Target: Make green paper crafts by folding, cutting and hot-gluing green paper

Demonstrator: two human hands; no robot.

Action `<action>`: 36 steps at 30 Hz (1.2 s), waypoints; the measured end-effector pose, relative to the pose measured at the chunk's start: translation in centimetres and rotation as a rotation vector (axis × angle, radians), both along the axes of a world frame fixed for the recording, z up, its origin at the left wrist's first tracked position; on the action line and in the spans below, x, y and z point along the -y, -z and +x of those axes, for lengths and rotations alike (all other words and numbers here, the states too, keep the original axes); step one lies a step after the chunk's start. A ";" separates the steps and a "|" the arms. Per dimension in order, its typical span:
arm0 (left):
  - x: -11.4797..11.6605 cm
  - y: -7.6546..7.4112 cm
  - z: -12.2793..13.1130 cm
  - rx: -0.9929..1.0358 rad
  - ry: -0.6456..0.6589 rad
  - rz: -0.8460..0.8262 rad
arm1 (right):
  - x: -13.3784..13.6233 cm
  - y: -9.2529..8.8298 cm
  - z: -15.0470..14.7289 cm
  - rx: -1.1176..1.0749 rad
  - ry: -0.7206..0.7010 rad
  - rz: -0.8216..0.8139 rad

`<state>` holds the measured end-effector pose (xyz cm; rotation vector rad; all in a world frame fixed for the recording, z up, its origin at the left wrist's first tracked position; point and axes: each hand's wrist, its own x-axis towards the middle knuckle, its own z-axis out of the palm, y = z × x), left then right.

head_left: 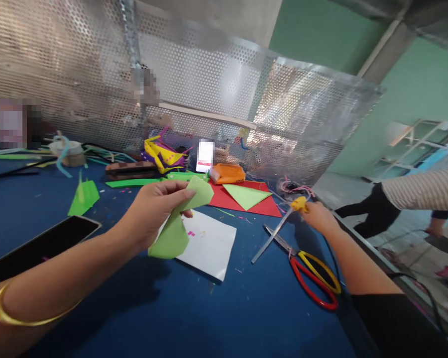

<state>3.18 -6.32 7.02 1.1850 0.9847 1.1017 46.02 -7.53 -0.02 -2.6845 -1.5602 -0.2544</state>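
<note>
My left hand [155,209] is closed on a folded light green paper [179,223], holding it up over the blue table [134,308]. A white sheet [209,246] lies flat just below it. My right hand [317,216] is closed round the yellow handle of a pair of scissors [283,223] whose long metal blade points down-left onto the table. A second pair of scissors with red and yellow handles [313,276] lies on the table beside my right forearm. A gold bangle sits on my left wrist.
A red sheet [231,201] carries a green paper triangle [246,195]. An orange box [227,173], paper scraps, a tape roll [69,151] and a dark phone [37,248] lie around. Perforated metal screens [209,89] wall the back. Another person [414,196] stands at the right.
</note>
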 end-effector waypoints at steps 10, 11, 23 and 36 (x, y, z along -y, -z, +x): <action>0.6 -1.9 -1.5 0.030 -0.202 0.182 | 3.1 -2.7 -2.6 0.114 -0.121 0.176; 0.5 -1.7 -1.8 0.049 -0.222 0.179 | 3.4 -3.1 -3.5 0.126 -0.164 0.260; -1.9 -0.4 -5.2 0.122 -0.296 0.149 | 0.8 -2.6 -23.7 -0.644 -0.902 0.272; -4.8 2.4 -6.2 0.138 -0.326 0.128 | -9.1 2.2 -31.8 -0.617 -0.917 0.069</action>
